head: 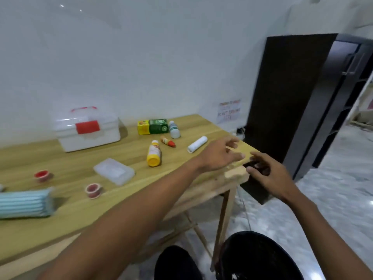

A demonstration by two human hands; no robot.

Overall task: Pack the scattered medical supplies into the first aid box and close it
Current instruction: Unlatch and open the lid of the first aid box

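The white first aid box [88,132] with a red latch and handle stands shut at the back of the wooden table [66,215]. Scattered in front of it lie a green-yellow carton [152,126], a white bottle [174,129], a small red-capped tube [168,141], a yellow-capped bottle [154,153], a white bandage roll [197,144], a clear plastic case [114,171], two red tape rolls [41,175] [92,190] and a striped blue roll [25,203]. My left hand [221,156] hovers open over the table's right end. My right hand [268,174] is open just past the table corner.
A dark door [286,110] stands open to the right of the table, with a paper note [229,110] on the white wall beside it. Marbled floor lies below and to the right. My knees in dark trousers [256,257] are under the table's edge.
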